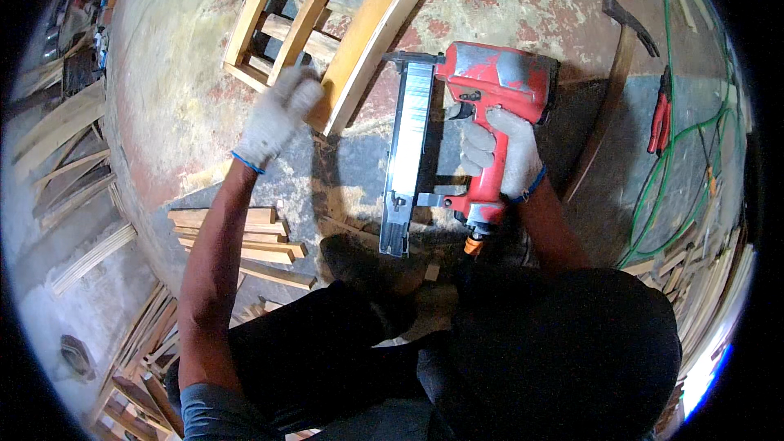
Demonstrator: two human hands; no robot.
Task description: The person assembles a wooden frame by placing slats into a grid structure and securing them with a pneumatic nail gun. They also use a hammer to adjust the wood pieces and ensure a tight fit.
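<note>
Right hand [513, 149] clamped round the red nail gun [500, 77], its nose [402, 57] just beside the wooden frame [363, 49] on the floor [180, 73]! Left hand [282, 114] at the near end, grip hard to tell. Crosspieces [344, 2] span the rails [316, 12], so it looks largely assembled; remaining fastening can't be judged.

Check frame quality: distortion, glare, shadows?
Head view: black fisheye rim, floor's left edge bows. Head view: glare on the silver magazine of the red fastener gun, blown-out patch lower right. Head view: dark shadow below the wooden frame's near end; dark trousers lose detail.
</note>
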